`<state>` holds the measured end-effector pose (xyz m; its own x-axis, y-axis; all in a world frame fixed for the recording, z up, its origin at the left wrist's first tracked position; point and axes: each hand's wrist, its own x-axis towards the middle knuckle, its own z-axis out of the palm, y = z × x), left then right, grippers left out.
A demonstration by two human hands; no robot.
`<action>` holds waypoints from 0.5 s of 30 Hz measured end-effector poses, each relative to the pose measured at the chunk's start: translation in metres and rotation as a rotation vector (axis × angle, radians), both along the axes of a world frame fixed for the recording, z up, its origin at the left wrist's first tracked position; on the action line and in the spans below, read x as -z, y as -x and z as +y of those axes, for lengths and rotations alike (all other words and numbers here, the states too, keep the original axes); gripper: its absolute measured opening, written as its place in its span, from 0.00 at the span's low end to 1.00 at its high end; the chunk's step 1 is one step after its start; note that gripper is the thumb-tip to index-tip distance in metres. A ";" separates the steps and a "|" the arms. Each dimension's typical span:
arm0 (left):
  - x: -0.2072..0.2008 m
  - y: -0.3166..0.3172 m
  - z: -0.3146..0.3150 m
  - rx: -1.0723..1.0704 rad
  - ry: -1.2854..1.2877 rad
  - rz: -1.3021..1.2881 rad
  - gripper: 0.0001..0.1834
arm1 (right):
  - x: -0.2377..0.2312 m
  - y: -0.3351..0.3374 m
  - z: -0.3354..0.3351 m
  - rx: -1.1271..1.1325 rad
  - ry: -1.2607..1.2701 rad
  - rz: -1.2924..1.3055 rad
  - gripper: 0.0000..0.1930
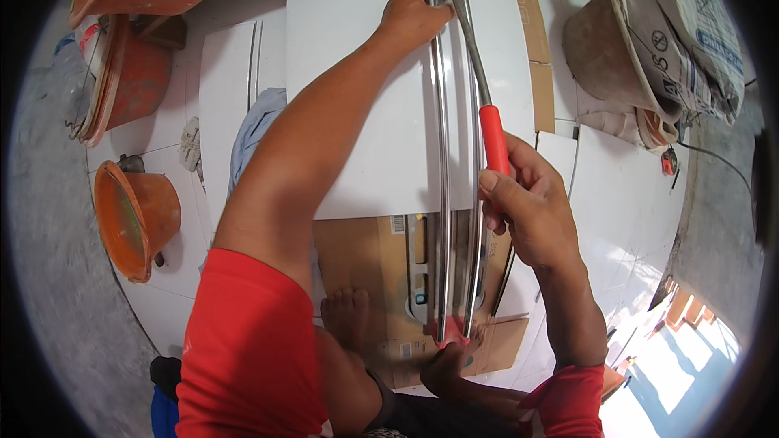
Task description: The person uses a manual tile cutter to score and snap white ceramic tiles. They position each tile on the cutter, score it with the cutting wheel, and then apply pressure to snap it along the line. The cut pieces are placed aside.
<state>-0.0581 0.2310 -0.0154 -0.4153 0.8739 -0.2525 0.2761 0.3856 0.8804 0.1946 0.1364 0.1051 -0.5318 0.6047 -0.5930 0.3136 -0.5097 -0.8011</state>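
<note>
1. At the near right corner of the white tile (365,154), the right hand (531,203) was curled round the red handle (493,138) of the tile cutter (444,195).
2. Farther off, the left hand (411,16) looked half open beside the rails (440,130); I couldn't tell its grip.
3. The tile lay flat beneath the rails, likely stiff, slick and brittle, best held by opposite edges.
4. Bold lettering marked a sack (702,28); a small label (397,225), the cardboard (349,251).

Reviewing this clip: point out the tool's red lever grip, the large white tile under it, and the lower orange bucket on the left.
Red lever grip (493,138): head view, middle of its exposed length.
Large white tile (385,142): head view, bare top face.
Lower orange bucket (162,204): head view, outer side wall.
</note>
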 end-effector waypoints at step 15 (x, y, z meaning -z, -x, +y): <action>0.014 -0.075 -0.133 0.204 -0.043 -0.083 0.25 | -0.038 -0.082 -0.105 -0.127 0.247 -0.137 0.23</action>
<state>0.0174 0.0980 -0.0292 -0.2079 0.9485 -0.2390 0.2707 0.2906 0.9178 0.2763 0.0314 0.1427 -0.4991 0.3672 -0.7849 0.4841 -0.6332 -0.6040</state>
